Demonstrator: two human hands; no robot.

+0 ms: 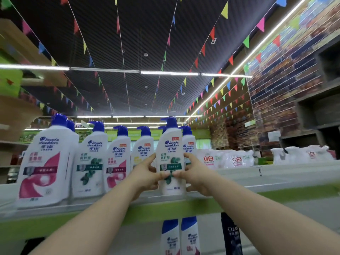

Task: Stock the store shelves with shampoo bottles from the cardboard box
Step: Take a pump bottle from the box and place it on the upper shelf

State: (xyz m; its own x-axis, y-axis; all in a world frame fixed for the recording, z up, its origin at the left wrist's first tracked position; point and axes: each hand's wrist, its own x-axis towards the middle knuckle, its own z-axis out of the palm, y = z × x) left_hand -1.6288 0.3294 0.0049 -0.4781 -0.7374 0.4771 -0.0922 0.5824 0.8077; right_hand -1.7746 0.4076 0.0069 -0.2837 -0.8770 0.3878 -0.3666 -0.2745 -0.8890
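— Item under handling?
— One white shampoo bottle (170, 144) with a blue pump and a green-leaf label, held upright. The left hand (145, 174) and right hand (196, 174) grip it from either side. The fingers (152, 159) curl on its flanks and both thumbs press the label front.
— Its position?
— Between the two sets of fingers, with its base at the front of the top shelf (248, 183). Whether it bears its own weight cannot be told.
— Neighbouring stock?
— Just behind the right fingers stands a second pump bottle (189, 142). Beyond the left fingers, a row of pump bottles (90, 162) stands on the same shelf, with pink, green and yellow labels. Under the fingers, on the tier below, are two white bottles (170, 236) and a dark bottle (231, 234). Well beyond the right fingers lie white refill bags (228, 159). Strings of coloured pennants (224, 11) hang overhead.
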